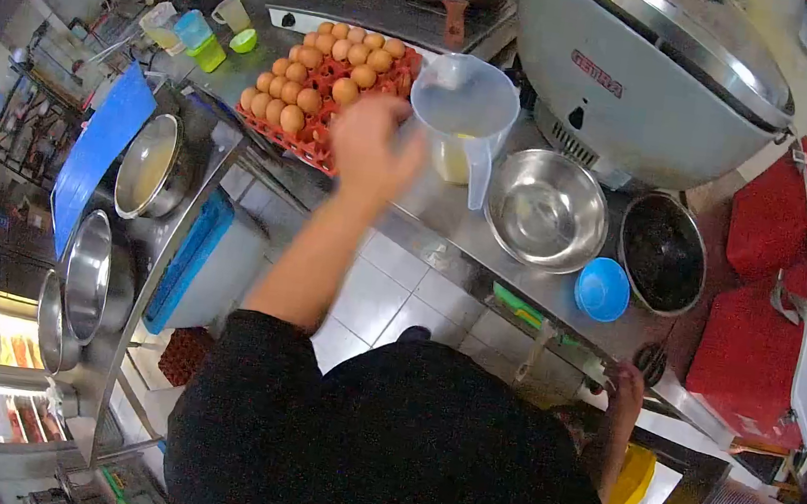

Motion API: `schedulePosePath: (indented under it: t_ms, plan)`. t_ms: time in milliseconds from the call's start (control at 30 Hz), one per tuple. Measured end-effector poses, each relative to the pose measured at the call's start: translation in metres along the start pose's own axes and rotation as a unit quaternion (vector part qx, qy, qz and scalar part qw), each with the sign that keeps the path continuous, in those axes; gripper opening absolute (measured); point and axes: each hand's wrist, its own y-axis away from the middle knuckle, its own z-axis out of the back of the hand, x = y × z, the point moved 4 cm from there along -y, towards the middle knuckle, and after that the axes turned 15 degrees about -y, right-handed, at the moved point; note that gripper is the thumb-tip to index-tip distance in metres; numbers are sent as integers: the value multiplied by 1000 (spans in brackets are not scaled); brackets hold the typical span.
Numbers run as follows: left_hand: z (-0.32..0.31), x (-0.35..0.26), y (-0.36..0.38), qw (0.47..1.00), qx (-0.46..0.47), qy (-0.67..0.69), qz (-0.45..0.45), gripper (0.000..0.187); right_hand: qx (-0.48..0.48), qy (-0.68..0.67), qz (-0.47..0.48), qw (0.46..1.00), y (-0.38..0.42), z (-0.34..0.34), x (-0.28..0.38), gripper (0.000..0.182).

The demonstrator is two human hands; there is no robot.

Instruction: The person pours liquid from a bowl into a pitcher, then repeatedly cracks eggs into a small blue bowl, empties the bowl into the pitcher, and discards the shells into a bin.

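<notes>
My left hand (pixel 377 143) is over the right side of a red egg tray (pixel 310 155), smeared by motion. Its thumb points toward the pitcher, but its fingers are too blurred to show whether they hold anything. Brown eggs (pixel 292 118) fill much of the tray, and several red cups in it are bare. Right beside the hand stands a translucent measuring pitcher (pixel 463 108) with yellowish liquid low inside. My right hand (pixel 624 385) is at the counter's front edge, close to a dark object (pixel 650 363) I cannot make out; its fingers are small and partly hidden.
A steel bowl (pixel 547 214), a blue cup (pixel 603 290) and a dark pot (pixel 663 254) line the counter before a large grey cooker (pixel 635 89). Red bags (pixel 750 345) are at the right. Steel bowls (pixel 88 274) and a blue board (pixel 102 160) sit on the left table.
</notes>
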Motion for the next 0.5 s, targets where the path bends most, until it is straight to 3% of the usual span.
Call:
schedulePosePath:
  t_ms: [100, 167, 300, 500]
  plan:
    - [-40, 116, -20, 950, 145, -239, 141, 53, -18, -13, -5, 1000, -3, -27, 29, 27]
    - [-70, 159, -20, 925, 224, -275, 137, 56, -29, -14, 3, 999, -7, -42, 42, 26]
    - [-103, 180, -22, 867, 377, -300, 128, 58, -31, 0, -21, 999, -19, -48, 39, 24]
    - [-92, 162, -25, 862, 349, -337, 146, 54, -27, -13, -10, 1000, -17, -50, 44, 25]
